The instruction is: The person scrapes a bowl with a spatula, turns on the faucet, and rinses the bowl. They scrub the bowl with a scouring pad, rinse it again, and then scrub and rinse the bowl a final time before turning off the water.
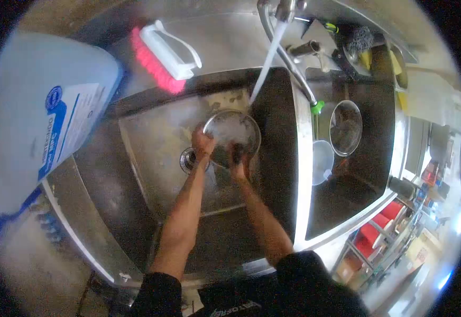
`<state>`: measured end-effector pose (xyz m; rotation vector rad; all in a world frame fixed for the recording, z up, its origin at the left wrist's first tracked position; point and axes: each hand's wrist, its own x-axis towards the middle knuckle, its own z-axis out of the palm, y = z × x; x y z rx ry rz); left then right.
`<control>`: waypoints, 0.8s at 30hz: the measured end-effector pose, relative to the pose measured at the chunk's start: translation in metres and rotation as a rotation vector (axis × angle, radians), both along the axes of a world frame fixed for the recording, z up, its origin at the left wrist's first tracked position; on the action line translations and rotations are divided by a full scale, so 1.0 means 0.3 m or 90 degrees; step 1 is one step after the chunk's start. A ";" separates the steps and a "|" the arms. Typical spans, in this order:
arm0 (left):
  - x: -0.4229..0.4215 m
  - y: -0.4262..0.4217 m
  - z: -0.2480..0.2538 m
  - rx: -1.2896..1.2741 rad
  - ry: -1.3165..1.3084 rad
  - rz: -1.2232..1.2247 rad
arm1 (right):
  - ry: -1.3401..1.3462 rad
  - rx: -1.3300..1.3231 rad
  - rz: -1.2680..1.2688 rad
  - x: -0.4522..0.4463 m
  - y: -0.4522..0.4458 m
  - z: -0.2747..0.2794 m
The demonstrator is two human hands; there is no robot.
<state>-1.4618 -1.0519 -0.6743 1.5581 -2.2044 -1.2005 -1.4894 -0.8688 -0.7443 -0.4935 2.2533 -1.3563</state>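
The round metal vessel (236, 127) is in the sink (151, 153), its rim held near nine o'clock by the left hand (204, 143), fingers curled. The right hand (239, 162) is at six o'clock; how closed its fingers are, and on what, I cannot tell. Rubbing seems the present step, calling next for a steady hold.

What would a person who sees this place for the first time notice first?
Probably the brush with bright pink bristles, on the metal ledge behind the left basin. The large pale jug filling the left side also stands out. Near the middle, in that basin, the left hand grips the rim of a round dish, with the right hand at its near side.
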 end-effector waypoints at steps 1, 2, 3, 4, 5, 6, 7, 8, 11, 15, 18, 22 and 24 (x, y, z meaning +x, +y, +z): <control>0.008 -0.002 -0.007 0.027 0.056 -0.021 | -0.003 0.002 -0.007 0.004 0.005 0.017; 0.007 0.006 -0.013 0.028 0.053 -0.026 | -0.077 -0.083 -0.077 0.000 0.010 0.036; 0.003 0.016 -0.040 0.032 0.036 -0.011 | -0.151 -0.171 -0.146 -0.014 0.001 0.057; -0.002 0.013 -0.046 0.035 0.018 0.005 | -0.227 -0.261 -0.213 -0.028 -0.014 0.078; 0.006 0.009 -0.053 0.033 0.014 0.003 | -0.231 -0.262 -0.216 -0.039 -0.023 0.099; 0.007 0.010 -0.040 0.051 0.069 0.014 | -0.262 -0.162 -0.051 -0.054 -0.024 0.124; 0.005 0.020 -0.069 0.070 0.128 0.026 | -0.286 -0.060 0.116 -0.066 -0.005 0.099; 0.010 0.050 -0.142 -0.080 0.032 0.051 | -0.642 -0.198 -0.246 -0.054 -0.010 0.069; -0.015 0.012 -0.011 0.050 0.021 0.030 | -0.455 -0.471 -0.240 -0.126 -0.001 -0.038; -0.023 -0.004 0.050 0.149 0.079 0.001 | -0.548 -0.423 0.019 -0.112 0.037 0.005; 0.005 0.009 -0.028 0.009 0.023 -0.022 | -0.539 -0.372 -0.007 -0.097 0.008 -0.038; -0.010 0.005 -0.050 0.058 0.113 0.007 | -0.554 -0.342 -0.049 -0.099 0.005 -0.017; 0.004 0.015 -0.087 0.019 0.163 0.000 | -0.611 -0.351 -0.095 -0.083 0.015 0.042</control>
